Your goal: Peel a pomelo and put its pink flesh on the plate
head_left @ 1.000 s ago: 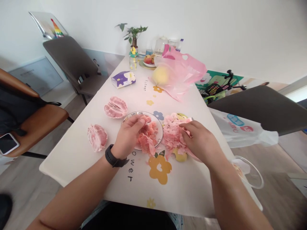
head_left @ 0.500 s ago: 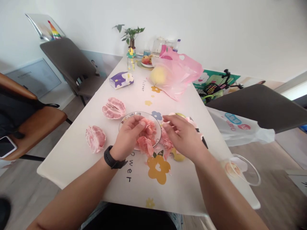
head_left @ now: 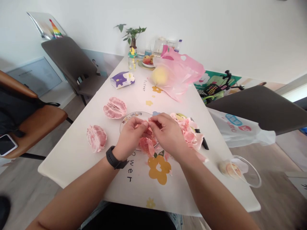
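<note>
My left hand (head_left: 130, 135), with a black watch on the wrist, pinches a small piece of pink pomelo flesh over the plate (head_left: 124, 120). Beside it, fingertips nearly touching, my right hand (head_left: 169, 135) is closed in a pinch at the same piece, which the fingers mostly hide. Beneath the hands, peeled pomelo flesh (head_left: 146, 146) lies on the plate. Two chunks of pomelo sit to the left: one upper chunk (head_left: 115, 108) and one lower chunk (head_left: 96, 138). A heap of pink peel and membrane (head_left: 189, 129) lies right of my right hand.
A black-handled utensil (head_left: 205, 143) lies by the peel heap. Farther back are a tissue pack (head_left: 122, 80), a pink plastic bag (head_left: 179, 73) with a yellow round fruit, and a potted plant (head_left: 133, 35). A clear round container (head_left: 240, 171) stands near the right edge; chairs flank the table.
My right hand has moved left from above the peel heap to meet my left hand over the plate. Its fingers have closed at the pomelo piece. My left hand stays almost in place.
</note>
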Tool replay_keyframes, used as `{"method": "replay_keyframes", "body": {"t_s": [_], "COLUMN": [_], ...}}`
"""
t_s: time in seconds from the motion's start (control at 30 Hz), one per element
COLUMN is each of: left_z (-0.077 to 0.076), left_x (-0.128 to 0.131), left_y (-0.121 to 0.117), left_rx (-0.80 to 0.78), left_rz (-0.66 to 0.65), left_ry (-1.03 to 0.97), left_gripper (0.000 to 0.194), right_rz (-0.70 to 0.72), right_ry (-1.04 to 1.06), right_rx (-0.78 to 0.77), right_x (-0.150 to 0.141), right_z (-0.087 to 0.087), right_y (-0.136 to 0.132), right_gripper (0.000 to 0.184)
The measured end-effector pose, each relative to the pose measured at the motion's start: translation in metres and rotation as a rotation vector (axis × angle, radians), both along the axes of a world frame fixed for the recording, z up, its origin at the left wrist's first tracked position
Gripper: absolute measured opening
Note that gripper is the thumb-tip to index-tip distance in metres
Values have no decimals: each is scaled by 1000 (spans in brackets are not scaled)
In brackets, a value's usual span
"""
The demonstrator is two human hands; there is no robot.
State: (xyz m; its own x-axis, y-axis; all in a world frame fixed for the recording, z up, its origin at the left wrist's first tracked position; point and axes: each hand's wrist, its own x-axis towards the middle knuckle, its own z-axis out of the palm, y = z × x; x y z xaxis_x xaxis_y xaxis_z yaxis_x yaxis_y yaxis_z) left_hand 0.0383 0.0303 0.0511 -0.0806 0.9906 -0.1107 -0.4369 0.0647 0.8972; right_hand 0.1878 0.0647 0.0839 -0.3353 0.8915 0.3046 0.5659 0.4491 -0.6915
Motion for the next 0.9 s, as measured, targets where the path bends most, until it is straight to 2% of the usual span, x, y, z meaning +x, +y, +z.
{"method": "replay_keyframes", "body": {"t_s": [0.07,0.1,0.27,0.4,0.57,0.77,0.9], "left_z": [-2,-3,-4,-2,-3,-3,2], "left_x": [0,-1,-3,-4,-4,-4,-5], "left_y": [1,1,0,0,2,0,1], "left_rx": [2,6,30,48,31,30,38], "left_rz": [-3,-8,-30,-61,-48,-10,66], "left_ry": [-7,-5,54,49,98,122,4], "left_gripper": [24,23,19,17,16,14,15], "right_rz": [-47,-57,35,65,38,-157,-43], "right_ry": [36,70,407,711,787,887,914], "right_rx": [-10,-66,-574,-779,-846,-676,-733], "right_x": [-3,-3,2,2,-1,4,10], "right_z": [-3,-4,-2,-5,-13,-15,-8], "right_y": [-2,-2,2,5,9,20,21], "right_gripper": [7,7,18,25,29,33,31]}}
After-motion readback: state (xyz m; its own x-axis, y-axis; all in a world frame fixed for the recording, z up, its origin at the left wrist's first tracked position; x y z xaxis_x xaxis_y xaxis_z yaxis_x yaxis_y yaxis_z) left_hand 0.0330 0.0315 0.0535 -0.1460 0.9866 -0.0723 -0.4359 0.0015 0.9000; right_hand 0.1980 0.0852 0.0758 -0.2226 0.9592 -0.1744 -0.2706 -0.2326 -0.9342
